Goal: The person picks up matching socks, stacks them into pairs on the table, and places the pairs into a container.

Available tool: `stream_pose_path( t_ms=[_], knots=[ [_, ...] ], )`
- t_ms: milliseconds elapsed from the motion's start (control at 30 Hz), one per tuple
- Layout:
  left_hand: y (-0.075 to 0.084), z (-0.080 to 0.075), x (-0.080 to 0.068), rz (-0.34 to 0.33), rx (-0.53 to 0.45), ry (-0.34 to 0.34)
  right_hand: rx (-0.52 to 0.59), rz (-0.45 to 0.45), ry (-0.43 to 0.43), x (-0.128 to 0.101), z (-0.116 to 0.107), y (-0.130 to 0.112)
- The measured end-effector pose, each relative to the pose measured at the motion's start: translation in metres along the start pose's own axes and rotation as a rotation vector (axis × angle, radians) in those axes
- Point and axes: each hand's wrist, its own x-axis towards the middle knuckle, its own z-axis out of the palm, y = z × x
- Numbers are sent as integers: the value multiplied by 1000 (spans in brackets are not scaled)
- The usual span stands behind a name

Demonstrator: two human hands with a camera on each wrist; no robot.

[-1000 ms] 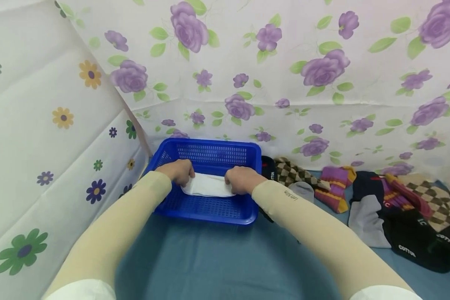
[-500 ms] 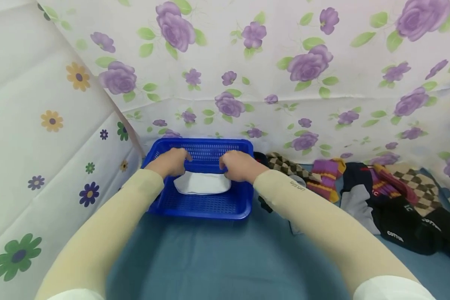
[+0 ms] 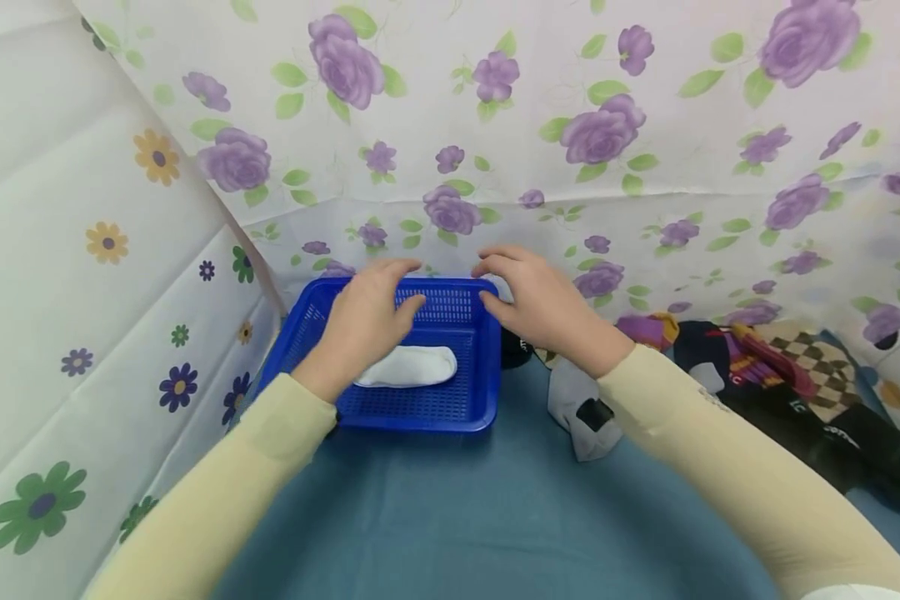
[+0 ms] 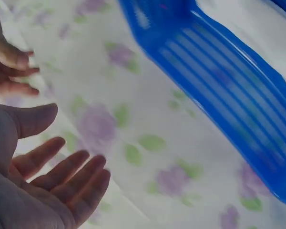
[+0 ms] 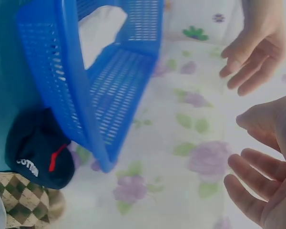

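Both hands hover above the far half of a blue perforated plastic basket and hold nothing: the left hand hangs palm-down over the basket's left part, fingers loosely spread and relaxed, and the right hand floats just past its right rim, fingers likewise parted and slightly bent, touching nothing. The wrist views agree, each showing an empty palm with separated fingers against the flowered cloth. A folded white sock lies flat on the basket floor, near the middle and partly under the left hand; it rests neatly lengthwise, which suggests it was laid there on purpose rather than dropped. The basket sits on a blue-grey cloth table cover, pushed close into the corner where the purple-rose printed backdrop meets a side sheet with coloured daisies, so it stays within easy reach of both arms. To the right lies a loose heap of unsorted socks: black, checked brown, purple-striped, with a grey one nearest the right forearm. A black sock just beside the basket's corner carries the white word "COTTON" in the right wrist view; lettering on the beige sleeve is too small to read.
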Motion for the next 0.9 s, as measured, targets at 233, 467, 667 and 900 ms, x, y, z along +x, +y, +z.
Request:
stream_pose_path(
  t_ms=[233, 467, 667, 900],
  knots=[
    [48, 19, -30, 222, -51, 178, -12, -70, 128, -50, -15, -3],
    [85, 55, -60, 256, -163, 177, -51, -29, 122, -106, -9, 1],
    [102, 91, -82, 202, -224, 82, -40, 67, 103, -142, 6, 12],
    [112, 127, -103, 204, -266, -102, 17, 233, -70, -180, 41, 34]
  ],
)
